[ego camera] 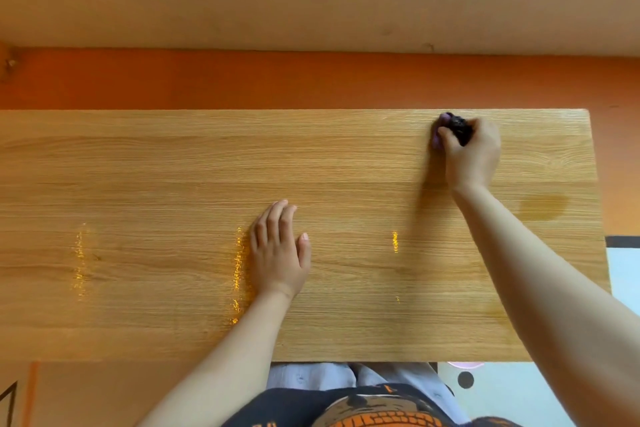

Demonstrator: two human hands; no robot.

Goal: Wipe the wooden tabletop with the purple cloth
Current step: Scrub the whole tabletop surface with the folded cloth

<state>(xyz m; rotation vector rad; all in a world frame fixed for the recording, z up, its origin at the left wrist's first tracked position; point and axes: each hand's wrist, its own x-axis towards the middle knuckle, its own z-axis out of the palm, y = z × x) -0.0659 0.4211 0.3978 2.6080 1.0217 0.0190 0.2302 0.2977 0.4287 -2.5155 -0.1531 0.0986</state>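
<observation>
Purple bunched cloth (450, 130): gripped by right hand (472, 154), far right corner of light wooden tabletop (173, 166).
Left hand (278, 253): flat, fingers straight, resting mid-table.

The wooden tabletop (156, 166) is a long, pale slab with its grain running left to right. The left hand (278, 253) lies flat on it, palm down, fingers straight (thumb spread a little aside). Beyond that hand and well to its right, near the table's far edge, the purple cloth (435, 142) sits bunched on the wood, gripped by the right hand (472, 156). Farther right of the left hand, close to the table's end, is a darker patch (543, 206). Bright glints (239, 263) streak the surface just left of the hand.
</observation>
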